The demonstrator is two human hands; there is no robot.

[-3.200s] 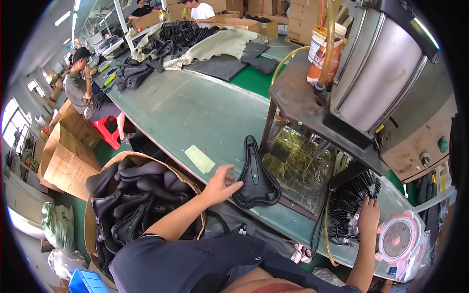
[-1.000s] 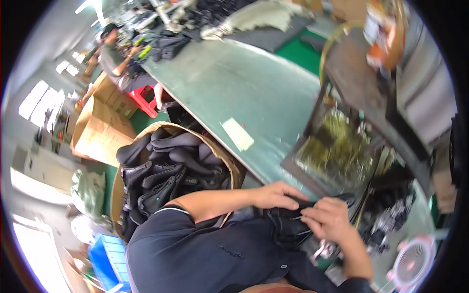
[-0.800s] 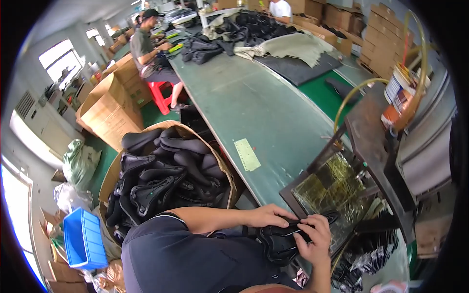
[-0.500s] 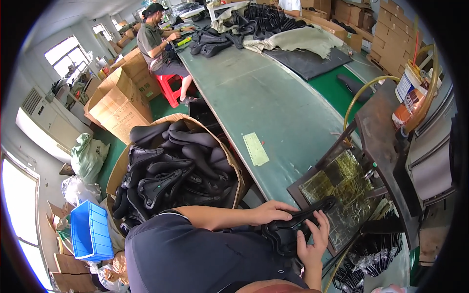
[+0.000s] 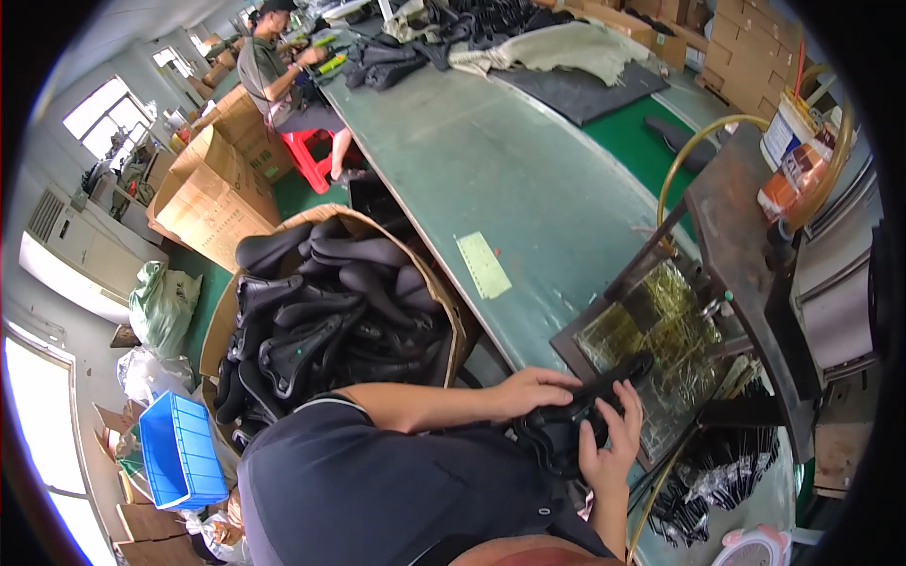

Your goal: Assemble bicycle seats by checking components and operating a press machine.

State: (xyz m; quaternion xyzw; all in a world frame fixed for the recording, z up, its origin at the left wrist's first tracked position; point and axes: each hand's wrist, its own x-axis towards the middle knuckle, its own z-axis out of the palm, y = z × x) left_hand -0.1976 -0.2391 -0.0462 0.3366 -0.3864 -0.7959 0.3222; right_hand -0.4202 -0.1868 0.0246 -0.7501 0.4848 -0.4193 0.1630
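Note:
A black bicycle saddle [image 5: 559,439] is in front of my body, its underside with a raised rim turned up and its narrow nose pointing away to the right. My left hand [image 5: 533,391] closes on its far left edge, thumb and fingers against the rim. My right hand [image 5: 612,439] grips the near right side, fingers bent over the edge. The nose lies over a press plate [image 5: 651,335] covered with shiny yellowish film. Part of the saddle's wide end is hidden against my dark shirt.
Left of the green table [image 5: 415,160] stands a large carton [image 5: 213,321] full of black saddles [image 5: 311,349]. A dark metal machine arm [image 5: 746,226] with a hose rises on the right. Wire-like black parts [image 5: 727,481] lie below it. A co-worker [image 5: 269,71] sits at the far left.
The whole view has shifted a little, so the table and carton appear further left and higher. Both my hands stay on the saddle, which has tilted slightly.

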